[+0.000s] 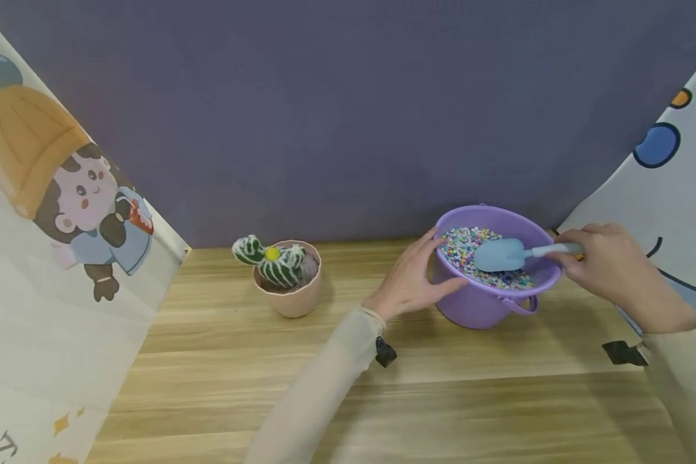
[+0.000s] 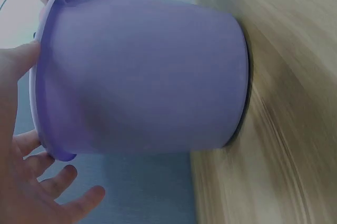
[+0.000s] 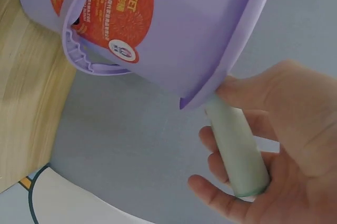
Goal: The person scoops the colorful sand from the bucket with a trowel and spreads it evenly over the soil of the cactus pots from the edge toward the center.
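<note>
A purple bucket (image 1: 475, 309) stands on the table, part filled with small multicoloured beads (image 1: 466, 245). Over the beads lies the light-blue blade of a toy shovel (image 1: 501, 254); whether its edge dips into them is hard to tell. My right hand (image 1: 609, 264) grips its pale handle (image 3: 237, 150) beside the right rim, the thumb touching the rim in the right wrist view. At the left side my left hand (image 1: 408, 277) rests on the rim, thumb and fingers spread; some fingertips stand free of the bucket (image 2: 142, 71) in the left wrist view.
To the left, a potted cactus (image 1: 278, 267) with a yellow flower stands on the wooden table (image 1: 209, 380). A dark grey-blue panel (image 1: 325, 116) rises behind. Printed cartoon panels flank both sides. The bucket's handle (image 1: 522, 306) hangs down at the front.
</note>
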A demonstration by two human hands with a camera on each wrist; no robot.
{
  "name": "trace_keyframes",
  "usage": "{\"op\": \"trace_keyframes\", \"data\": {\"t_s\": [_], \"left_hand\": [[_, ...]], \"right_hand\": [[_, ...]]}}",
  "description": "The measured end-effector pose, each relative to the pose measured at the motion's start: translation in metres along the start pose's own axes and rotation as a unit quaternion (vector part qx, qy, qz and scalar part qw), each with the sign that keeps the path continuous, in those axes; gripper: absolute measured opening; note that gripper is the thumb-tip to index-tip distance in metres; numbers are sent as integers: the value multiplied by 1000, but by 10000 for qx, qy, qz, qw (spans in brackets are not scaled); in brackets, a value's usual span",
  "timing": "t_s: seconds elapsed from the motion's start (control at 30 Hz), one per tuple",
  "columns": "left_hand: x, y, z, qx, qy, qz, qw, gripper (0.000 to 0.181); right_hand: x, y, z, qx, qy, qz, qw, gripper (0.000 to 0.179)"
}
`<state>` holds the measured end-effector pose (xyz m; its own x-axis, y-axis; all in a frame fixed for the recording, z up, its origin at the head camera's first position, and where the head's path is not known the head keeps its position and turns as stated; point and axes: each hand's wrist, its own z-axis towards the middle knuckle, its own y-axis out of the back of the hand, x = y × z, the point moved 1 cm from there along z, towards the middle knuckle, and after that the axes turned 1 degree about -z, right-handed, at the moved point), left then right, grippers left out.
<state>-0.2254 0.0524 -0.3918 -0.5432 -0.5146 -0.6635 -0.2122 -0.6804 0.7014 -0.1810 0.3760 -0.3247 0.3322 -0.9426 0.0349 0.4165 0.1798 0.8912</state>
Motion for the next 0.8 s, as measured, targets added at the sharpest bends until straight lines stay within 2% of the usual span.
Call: {"op": "trace_keyframes", "data": {"t_s": [0.2, 0.3, 0.53, 0.67, 0.8], "left_hand": [[1, -2, 0, -100, 122, -116, 9998, 91], [1, -2, 1, -98, 261, -235, 9993, 90], [1, -1, -1, -76, 496, -368, 9981, 90], [1, -1, -1, -98, 495, -422, 9978, 90], [1, -2, -2, -116, 475, -344, 9982, 90]], "right_hand": [[1, 5, -5, 167, -390, -222, 9989, 32], [-1, 9, -8, 35, -450, -293, 9985, 31], [-18, 19, -14, -522, -41, -412, 9978, 31], [-24, 25, -17, -545, -127, -457, 9974, 33], [-24, 26, -18, -392, -300, -392, 9980, 34]]}}
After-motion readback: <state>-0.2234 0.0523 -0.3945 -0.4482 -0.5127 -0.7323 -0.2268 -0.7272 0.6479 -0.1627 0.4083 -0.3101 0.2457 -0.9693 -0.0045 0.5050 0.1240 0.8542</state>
